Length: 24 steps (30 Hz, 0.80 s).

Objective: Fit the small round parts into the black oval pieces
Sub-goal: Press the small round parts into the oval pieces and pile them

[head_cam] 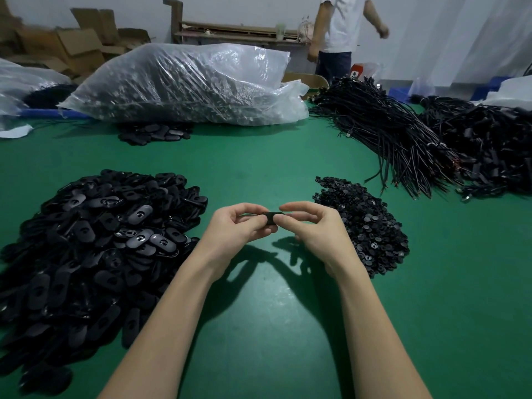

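Both hands are raised together above the green table (259,168), and between them sits one black oval piece (272,218), pinched at its left end by the left hand (240,226) and at its right end by the right hand (312,226); the fingers of each are curled in close around it. This looks like the fitting step itself, with a small round part being pressed into the oval's hole, though the fingers cover that spot and I cannot tell whether a round part is already seated or even present. The supply of oval pieces (95,240) lies in a broad heap to the left of the left hand, and the heap of small round parts (365,223) lies just to the right of the right hand, nearly touching its wrist side. If the part is in, the next move would call for a firm thumb press until it seats, then setting the finished piece aside and reaching right for another round part and left for another oval.
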{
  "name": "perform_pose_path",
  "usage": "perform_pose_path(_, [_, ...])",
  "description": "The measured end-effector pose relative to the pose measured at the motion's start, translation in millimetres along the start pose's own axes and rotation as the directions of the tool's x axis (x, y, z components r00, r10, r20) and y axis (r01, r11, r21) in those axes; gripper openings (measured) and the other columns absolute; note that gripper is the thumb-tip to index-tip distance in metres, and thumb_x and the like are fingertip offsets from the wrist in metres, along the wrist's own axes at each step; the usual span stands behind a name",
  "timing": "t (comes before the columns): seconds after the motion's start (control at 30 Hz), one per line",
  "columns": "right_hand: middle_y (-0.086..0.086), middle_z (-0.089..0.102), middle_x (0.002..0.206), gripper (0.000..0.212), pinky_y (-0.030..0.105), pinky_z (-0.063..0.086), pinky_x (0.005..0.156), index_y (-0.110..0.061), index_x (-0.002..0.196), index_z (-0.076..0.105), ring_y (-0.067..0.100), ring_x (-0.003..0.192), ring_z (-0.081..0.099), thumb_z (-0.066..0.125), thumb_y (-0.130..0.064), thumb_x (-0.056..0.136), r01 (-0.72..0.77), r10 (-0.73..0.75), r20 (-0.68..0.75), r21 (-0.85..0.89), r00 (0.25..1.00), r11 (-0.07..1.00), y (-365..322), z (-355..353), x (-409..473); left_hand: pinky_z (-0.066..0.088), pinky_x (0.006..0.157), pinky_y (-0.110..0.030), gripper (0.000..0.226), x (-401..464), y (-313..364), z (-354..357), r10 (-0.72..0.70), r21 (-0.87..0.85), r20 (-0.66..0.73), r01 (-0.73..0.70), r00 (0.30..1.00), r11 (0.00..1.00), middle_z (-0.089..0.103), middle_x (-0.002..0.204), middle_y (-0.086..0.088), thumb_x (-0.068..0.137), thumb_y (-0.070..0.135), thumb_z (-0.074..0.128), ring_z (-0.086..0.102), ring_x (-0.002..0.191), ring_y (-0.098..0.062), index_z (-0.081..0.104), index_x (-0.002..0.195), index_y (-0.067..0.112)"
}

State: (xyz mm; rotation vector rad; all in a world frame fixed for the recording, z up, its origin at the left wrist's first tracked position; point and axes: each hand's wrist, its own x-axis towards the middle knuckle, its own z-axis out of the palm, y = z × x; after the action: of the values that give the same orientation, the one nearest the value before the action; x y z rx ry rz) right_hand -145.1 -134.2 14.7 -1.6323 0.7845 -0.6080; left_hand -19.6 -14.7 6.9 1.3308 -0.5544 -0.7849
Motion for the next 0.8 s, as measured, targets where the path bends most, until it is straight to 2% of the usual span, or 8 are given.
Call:
perform_pose_path(0.07, [-0.003, 0.079, 0.081, 0.013, 0.014, 0.047, 0.054, -0.020, 0.094, 0.081, 0.001, 0.060, 0.064, 0.086, -0.025, 0.082, 0.012, -0.012, 0.048, 0.008, 0.999, 1.000, -0.8, -1.2, -1.1, 0.060, 0.084, -0.025, 0.009, 0.0, 1.3, -1.8, -0.011, -0.029, 0.028, 0.012, 1.000, 0.999, 0.077, 0.094, -0.018, 0.094, -0.003, 0.063, 0.076, 0.091, -0.027, 0.067, 0.103, -0.004])
perform_pose_path(0.13, [0.000, 0.079, 0.079, 0.013, 0.016, 0.047, 0.050, -0.015, 0.094, 0.081, 0.003, 0.058, 0.063, 0.085, -0.022, 0.084, -0.004, 0.004, 0.072, 0.005, 0.997, 1.000, -1.0, -0.6, -1.8, 0.059, 0.082, -0.023, 0.010, -1.3, 1.7, -2.9, -0.024, -0.036, 0.044, 0.026, 0.999, 0.999, 0.077, 0.096, -0.019, 0.092, -0.003, 0.066, 0.076, 0.092, -0.027, 0.067, 0.102, -0.003])
perform_pose_path(0.37, [0.006, 0.076, 0.073, 0.005, 0.021, 0.058, 0.065, -0.007, 0.088, 0.080, 0.009, 0.064, 0.067, 0.083, -0.006, 0.084, -0.051, 0.029, 0.139, 0.158, 0.990, 0.986, -1.9, -3.1, -1.3, 0.058, 0.081, -0.021, 0.008, -2.6, 1.8, -2.5, -0.023, -0.021, 0.065, 0.025, 0.998, 0.999, 0.077, 0.097, -0.017, 0.093, -0.002, 0.065, 0.076, 0.090, -0.026, 0.071, 0.098, 0.000])
perform_pose_path(0.5, [0.007, 0.077, 0.075, 0.008, 0.021, 0.058, 0.065, -0.004, 0.091, 0.080, 0.010, 0.066, 0.070, 0.083, -0.007, 0.084, -0.034, 0.017, 0.123, 0.138, 0.992, 0.990, -1.5, -2.2, -1.2, 0.058, 0.083, -0.022, 0.012, -3.1, 2.8, -3.3, -0.011, 0.031, 0.072, 0.008, 0.997, 0.999, 0.077, 0.098, -0.016, 0.090, 0.001, 0.071, 0.076, 0.093, -0.026, 0.071, 0.101, -0.001])
perform_pose_path(0.63, [0.010, 0.078, 0.080, 0.008, 0.023, 0.061, 0.068, -0.003, 0.095, 0.078, 0.012, 0.069, 0.072, 0.078, -0.003, 0.088, -0.066, 0.031, 0.192, 0.182, 0.981, 0.981, -2.1, -3.1, -3.0, 0.058, 0.080, -0.021, 0.011, -3.3, 3.0, -7.1, -0.019, -0.001, 0.066, 0.020, 0.998, 1.000, 0.076, 0.097, -0.019, 0.091, -0.001, 0.069, 0.076, 0.088, -0.025, 0.071, 0.101, -0.003])
perform_pose_path(0.8, [0.008, 0.078, 0.076, 0.007, 0.022, 0.060, 0.064, -0.003, 0.091, 0.077, 0.014, 0.068, 0.074, 0.079, -0.001, 0.085, -0.068, 0.052, 0.123, 0.128, 0.991, 0.990, -3.2, 1.6, -1.6, 0.058, 0.079, -0.021, 0.009, -2.3, 0.8, -4.4, -0.006, 0.060, 0.048, 0.003, 0.999, 0.998, 0.077, 0.092, -0.016, 0.090, -0.003, 0.068, 0.076, 0.084, -0.023, 0.071, 0.099, -0.002])
